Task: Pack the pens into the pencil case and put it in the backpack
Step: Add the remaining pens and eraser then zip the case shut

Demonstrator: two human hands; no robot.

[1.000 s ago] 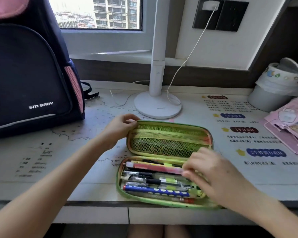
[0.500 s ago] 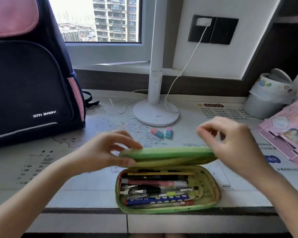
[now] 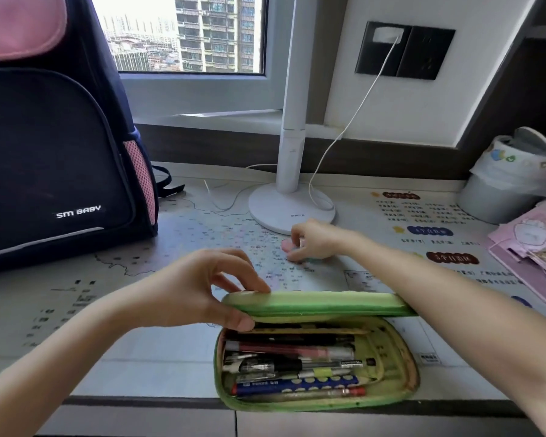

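Observation:
The green pencil case lies at the desk's front edge, its lid raised half way. Several pens lie side by side inside it. My left hand pinches the lid's left corner between thumb and fingers. My right hand reaches past the case and closes its fingers around small pink and blue erasers on the desk, near the lamp base. The dark blue and pink backpack stands upright at the far left of the desk.
A white desk lamp stands behind the case, with a white cable running up to a wall socket. A white bin and pink folders sit at the right. A printed mat covers the desk.
The lid went from lying flat open to half raised under my left hand. My right hand left the pens, lifted over the case and came down onto the erasers beyond it.

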